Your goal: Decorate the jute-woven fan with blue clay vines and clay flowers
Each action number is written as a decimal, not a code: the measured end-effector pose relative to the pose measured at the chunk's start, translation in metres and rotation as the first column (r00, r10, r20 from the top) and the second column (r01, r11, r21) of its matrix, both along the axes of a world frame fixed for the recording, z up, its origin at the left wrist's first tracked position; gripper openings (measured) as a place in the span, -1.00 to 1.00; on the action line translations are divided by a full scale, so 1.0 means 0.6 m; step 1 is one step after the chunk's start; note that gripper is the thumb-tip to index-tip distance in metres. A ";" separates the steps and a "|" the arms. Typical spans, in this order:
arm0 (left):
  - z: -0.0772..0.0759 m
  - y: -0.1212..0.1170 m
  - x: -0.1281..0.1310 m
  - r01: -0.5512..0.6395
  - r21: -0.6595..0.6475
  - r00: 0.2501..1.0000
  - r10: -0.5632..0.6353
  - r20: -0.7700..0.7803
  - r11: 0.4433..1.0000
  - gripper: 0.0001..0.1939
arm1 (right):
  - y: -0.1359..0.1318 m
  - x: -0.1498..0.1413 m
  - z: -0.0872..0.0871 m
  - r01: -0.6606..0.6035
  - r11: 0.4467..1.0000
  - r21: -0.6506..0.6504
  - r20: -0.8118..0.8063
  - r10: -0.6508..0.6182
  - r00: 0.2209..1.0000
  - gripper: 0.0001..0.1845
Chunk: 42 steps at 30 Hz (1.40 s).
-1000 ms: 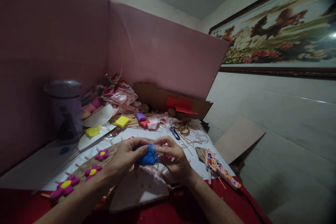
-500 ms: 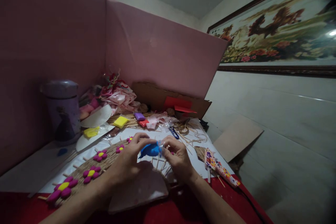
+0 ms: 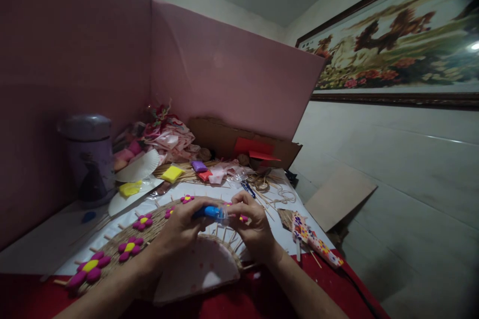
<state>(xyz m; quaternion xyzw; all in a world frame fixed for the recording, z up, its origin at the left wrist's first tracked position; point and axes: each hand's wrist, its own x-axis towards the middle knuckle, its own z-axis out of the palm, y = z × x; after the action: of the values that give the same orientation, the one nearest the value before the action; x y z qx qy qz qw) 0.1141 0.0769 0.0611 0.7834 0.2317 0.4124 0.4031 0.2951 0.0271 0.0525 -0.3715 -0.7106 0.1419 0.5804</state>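
Observation:
Between my hands is a lump of blue modelling clay [image 3: 210, 212], partly in a clear plastic wrapper [image 3: 225, 213]. The fingers and thumb of my left hand [image 3: 183, 224] are closed on the clay's left end. My right hand [image 3: 254, 224] pinches the wrapper at the right end. Both hands hover over a woven twine fan shape [image 3: 153, 224] with short sticks poking from its edge. Magenta clay flowers with yellow centres, such as a large flower [image 3: 90, 265], run along its curve. A pale half-round panel [image 3: 198, 266] fills its inner part.
A purple tumbler [image 3: 90, 164] stands at the left. Yellow [image 3: 172, 174] and purple clay packets [image 3: 198, 166] lie behind the fan shape near pink fabric scraps [image 3: 172, 137]. A patterned glue gun [image 3: 316, 241] rests at right, its cord trailing off the edge. Blue-handled clippers [image 3: 247, 188] lie beyond my hands.
The blue clay has gone from a flat, spread shape to a more compact, rounded lump. My left fingers have lowered and closed around it; my right hand stays nearly in place.

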 end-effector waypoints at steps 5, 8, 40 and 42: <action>0.007 -0.007 0.001 0.038 -0.216 0.999 -0.038 0.001 0.976 -0.70 | -0.002 0.002 -0.002 0.038 0.997 0.069 0.009 -0.038 0.999 -0.85; 0.010 -0.010 0.002 0.047 -0.297 0.999 -0.044 0.017 0.954 -0.64 | -0.002 0.001 -0.006 0.026 0.998 0.063 -0.006 -0.025 1.000 -0.80; 0.005 -0.010 0.004 0.020 -0.484 0.980 0.078 0.183 0.875 -0.62 | -0.009 -0.013 -0.009 0.125 0.981 0.151 0.170 -0.150 0.974 -0.74; 0.006 -0.011 0.003 0.020 -0.477 0.978 0.081 0.190 0.878 -0.64 | -0.008 -0.012 -0.010 0.095 0.981 0.166 0.182 -0.126 0.975 -0.69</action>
<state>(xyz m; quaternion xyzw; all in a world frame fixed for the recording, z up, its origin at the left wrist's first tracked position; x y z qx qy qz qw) 0.1162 0.0702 0.0648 0.6098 0.2957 0.4272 0.5985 0.2880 0.0225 0.0464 -0.3758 -0.7503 0.0167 0.5436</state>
